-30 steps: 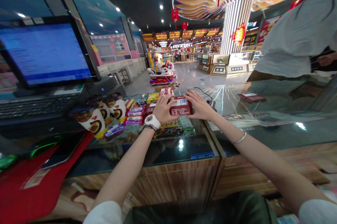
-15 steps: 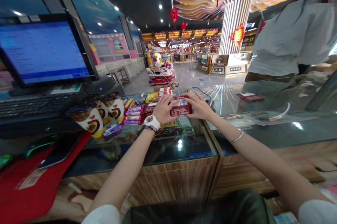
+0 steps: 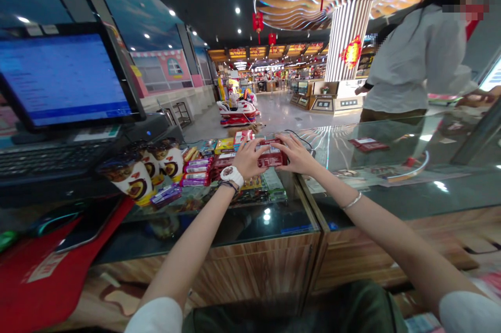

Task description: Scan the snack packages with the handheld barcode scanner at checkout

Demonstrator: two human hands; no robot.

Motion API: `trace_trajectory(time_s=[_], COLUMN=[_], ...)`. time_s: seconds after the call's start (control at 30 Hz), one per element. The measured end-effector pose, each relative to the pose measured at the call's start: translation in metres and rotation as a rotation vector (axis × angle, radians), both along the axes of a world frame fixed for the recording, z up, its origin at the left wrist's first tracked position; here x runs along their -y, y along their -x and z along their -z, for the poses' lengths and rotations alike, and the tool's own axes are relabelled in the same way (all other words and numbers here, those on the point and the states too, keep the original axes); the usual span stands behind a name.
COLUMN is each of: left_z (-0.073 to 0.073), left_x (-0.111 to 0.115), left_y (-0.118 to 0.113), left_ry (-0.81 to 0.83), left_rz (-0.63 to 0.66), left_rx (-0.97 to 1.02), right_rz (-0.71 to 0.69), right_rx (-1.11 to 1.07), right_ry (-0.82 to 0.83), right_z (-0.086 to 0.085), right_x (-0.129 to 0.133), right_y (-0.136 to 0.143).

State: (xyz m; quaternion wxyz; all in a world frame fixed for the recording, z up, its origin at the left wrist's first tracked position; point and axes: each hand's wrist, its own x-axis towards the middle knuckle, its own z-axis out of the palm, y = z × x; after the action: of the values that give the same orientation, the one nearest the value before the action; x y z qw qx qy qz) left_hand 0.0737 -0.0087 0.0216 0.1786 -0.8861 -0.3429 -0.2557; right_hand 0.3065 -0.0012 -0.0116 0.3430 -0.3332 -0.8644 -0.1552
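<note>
On the glass counter (image 3: 258,221), a dark red box with small pale print (image 3: 273,158) is held between my two hands. My left hand (image 3: 248,159), with a white watch at the wrist, grips its left end, fingers over the top. At the right end, my right hand (image 3: 298,156) has its fingers and thumb curved around the box. More dark red packs (image 3: 225,163) lie just left of my left hand. Beside them are purple-wrapped bars (image 3: 196,173), a yellow box (image 3: 225,144) and a red-and-white box (image 3: 242,137).
Cups with printed sleeves (image 3: 135,181) stand left of the snacks. A monitor (image 3: 66,77), a keyboard (image 3: 50,158) and a phone (image 3: 88,223) are farther left. Another dark red packet (image 3: 369,144) lies on the right-hand glass. A person in a white top (image 3: 410,61) stands beyond the counter.
My left hand has shifted slightly right along the dark red box. The person in the white top has moved left and turned, with an arm now reaching right.
</note>
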Motion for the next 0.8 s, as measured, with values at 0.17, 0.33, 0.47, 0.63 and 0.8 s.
trace_trajectory(time_s=[0.17,0.33,0.47,0.63,0.8], left_z=[-0.004,0.007,0.013,0.011,0.008], left_x=[-0.005,-0.010,-0.012,-0.010,-0.009], left_y=[-0.009,-0.001,0.008,0.011,0.014], left_ry=[-0.026,-0.039,-0.038,-0.048,-0.050], left_rz=[-0.009,-0.011,-0.012,-0.012,-0.021], left_rx=[0.004,0.012,0.002,0.017,0.060], right_rz=[-0.114,-0.113,-0.018,-0.065,-0.209], right_rx=[-0.110,-0.273,-0.166,-0.036,-0.019], right_ry=[0.043,0.181,0.375,0.564,0.615], right_z=[-0.012,-0.011,0.000,0.019,0.024], right_x=[0.000,-0.014,-0.036,-0.048,-0.045], right_y=[-0.013,-0.048,-0.091,-0.115,-0.102])
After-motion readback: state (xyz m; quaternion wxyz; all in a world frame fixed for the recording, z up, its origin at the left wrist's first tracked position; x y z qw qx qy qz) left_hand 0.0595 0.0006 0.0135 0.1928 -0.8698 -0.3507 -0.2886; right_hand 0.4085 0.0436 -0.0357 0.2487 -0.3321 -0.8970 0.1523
